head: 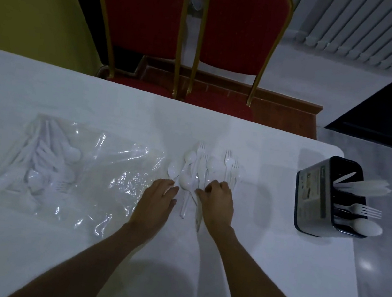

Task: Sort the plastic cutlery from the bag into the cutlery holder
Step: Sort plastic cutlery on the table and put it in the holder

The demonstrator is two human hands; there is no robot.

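Observation:
A clear plastic bag [101,159] lies flat on the left of the white table [95,97], with several white spoons and forks [42,163] inside it. A loose pile of white plastic cutlery [202,164] lies at the table's middle. My left hand [156,201] rests flat at the pile's near left edge, fingers apart, touching a spoon. My right hand [220,202] is curled over the pile's near right side, fingers pressing on handles; whether it grips any I cannot tell. The dark cutlery holder [317,194] stands at the right edge and holds knives, forks and a spoon.
Two red chairs with gold frames [187,45] stand behind the table's far edge. The cutlery holder sits close to the table's right edge, with pale floor [374,276] beyond. A white radiator [373,29] is at the back right.

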